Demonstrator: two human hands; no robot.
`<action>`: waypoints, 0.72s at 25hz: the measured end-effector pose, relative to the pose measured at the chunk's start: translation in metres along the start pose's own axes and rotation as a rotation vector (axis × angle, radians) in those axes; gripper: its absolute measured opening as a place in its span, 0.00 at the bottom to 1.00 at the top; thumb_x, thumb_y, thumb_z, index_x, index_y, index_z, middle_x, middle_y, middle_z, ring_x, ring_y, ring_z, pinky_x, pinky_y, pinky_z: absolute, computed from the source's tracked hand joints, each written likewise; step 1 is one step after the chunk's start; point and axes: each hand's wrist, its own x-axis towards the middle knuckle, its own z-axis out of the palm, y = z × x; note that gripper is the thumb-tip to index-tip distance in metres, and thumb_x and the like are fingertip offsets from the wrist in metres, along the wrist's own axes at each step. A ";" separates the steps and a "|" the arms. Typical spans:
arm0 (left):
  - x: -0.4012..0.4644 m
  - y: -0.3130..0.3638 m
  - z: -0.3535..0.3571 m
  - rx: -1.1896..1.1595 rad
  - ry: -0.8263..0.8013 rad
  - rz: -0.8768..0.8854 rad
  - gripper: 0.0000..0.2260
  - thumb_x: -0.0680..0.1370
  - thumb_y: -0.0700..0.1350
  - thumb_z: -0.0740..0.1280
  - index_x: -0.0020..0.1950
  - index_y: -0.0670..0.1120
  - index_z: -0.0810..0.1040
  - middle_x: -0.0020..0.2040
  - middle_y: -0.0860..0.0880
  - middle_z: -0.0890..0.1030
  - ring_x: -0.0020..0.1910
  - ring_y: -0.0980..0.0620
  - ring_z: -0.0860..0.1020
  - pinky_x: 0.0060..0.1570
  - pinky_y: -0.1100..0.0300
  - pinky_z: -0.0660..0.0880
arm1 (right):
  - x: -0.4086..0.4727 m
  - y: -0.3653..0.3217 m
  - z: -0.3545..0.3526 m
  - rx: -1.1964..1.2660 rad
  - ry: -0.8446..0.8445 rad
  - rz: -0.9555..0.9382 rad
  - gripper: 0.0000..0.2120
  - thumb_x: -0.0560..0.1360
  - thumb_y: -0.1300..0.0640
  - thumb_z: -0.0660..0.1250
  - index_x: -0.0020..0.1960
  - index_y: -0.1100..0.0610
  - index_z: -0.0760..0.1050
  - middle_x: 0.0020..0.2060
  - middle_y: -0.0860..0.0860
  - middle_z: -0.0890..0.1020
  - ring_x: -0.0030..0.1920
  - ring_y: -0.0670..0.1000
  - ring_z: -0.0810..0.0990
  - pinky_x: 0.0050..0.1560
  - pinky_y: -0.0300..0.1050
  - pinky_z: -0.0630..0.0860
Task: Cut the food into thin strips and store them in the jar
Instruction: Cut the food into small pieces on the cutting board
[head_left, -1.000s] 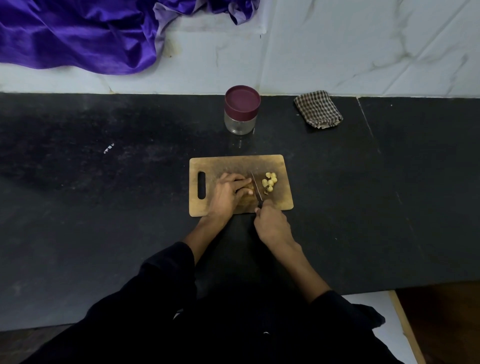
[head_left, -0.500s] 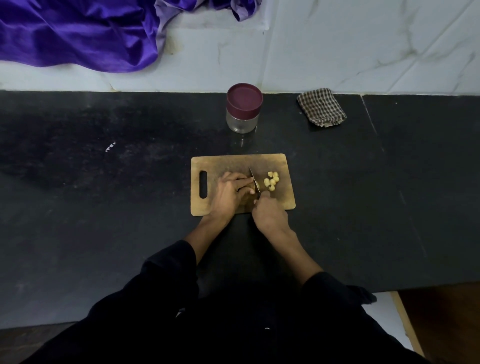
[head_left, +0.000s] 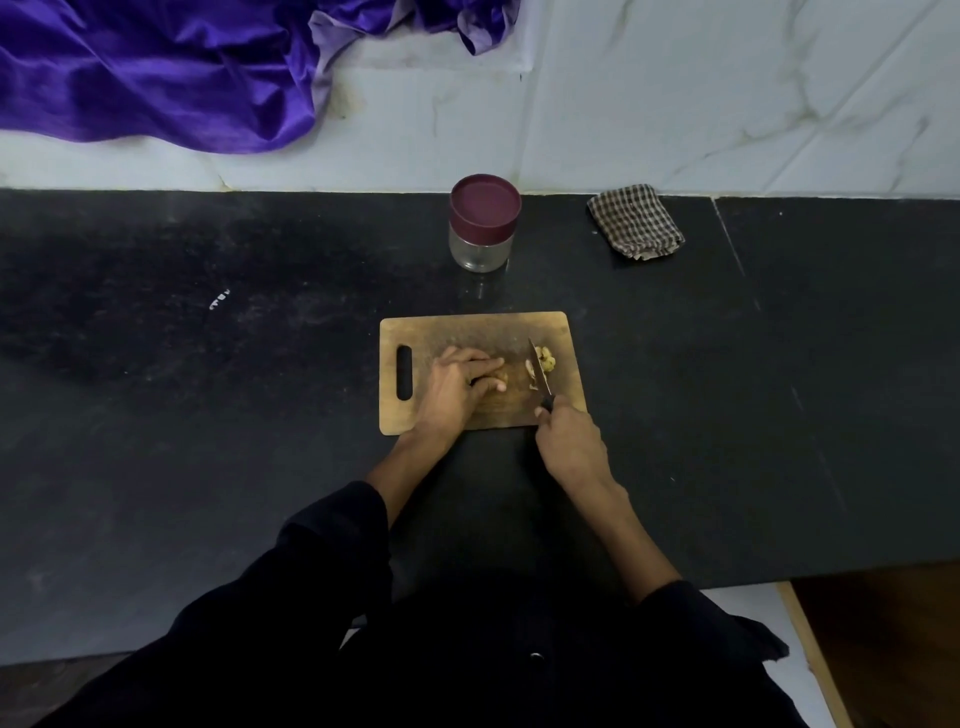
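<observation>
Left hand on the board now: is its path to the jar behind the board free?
Probably yes. The left hand rests on the cutting board, and the lidded jar stands just beyond the board's far edge with only bare counter between. The knife sits off to the right.

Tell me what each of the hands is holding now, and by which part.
The right hand grips the knife by its handle. The left hand lies on the cutting board over the food; whether it grips the food cannot be told.
</observation>
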 end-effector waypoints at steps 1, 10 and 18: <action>0.000 0.000 -0.001 -0.007 -0.003 -0.004 0.15 0.73 0.44 0.71 0.59 0.45 0.81 0.55 0.49 0.81 0.54 0.52 0.72 0.55 0.63 0.66 | -0.001 0.000 0.000 0.020 -0.004 -0.006 0.12 0.84 0.52 0.56 0.61 0.57 0.71 0.49 0.55 0.79 0.50 0.55 0.80 0.52 0.57 0.78; -0.001 0.005 -0.006 -0.040 0.000 -0.013 0.13 0.72 0.42 0.72 0.56 0.44 0.81 0.55 0.48 0.81 0.56 0.51 0.73 0.57 0.56 0.69 | -0.006 -0.012 0.015 0.063 -0.068 -0.043 0.10 0.83 0.51 0.57 0.58 0.57 0.71 0.48 0.54 0.78 0.50 0.54 0.79 0.51 0.56 0.77; -0.001 0.006 -0.008 -0.061 -0.010 -0.038 0.13 0.72 0.41 0.73 0.56 0.44 0.81 0.55 0.48 0.81 0.55 0.51 0.73 0.56 0.61 0.67 | -0.002 -0.012 0.014 0.095 -0.052 -0.048 0.10 0.83 0.51 0.57 0.59 0.56 0.71 0.49 0.54 0.79 0.51 0.55 0.79 0.53 0.59 0.77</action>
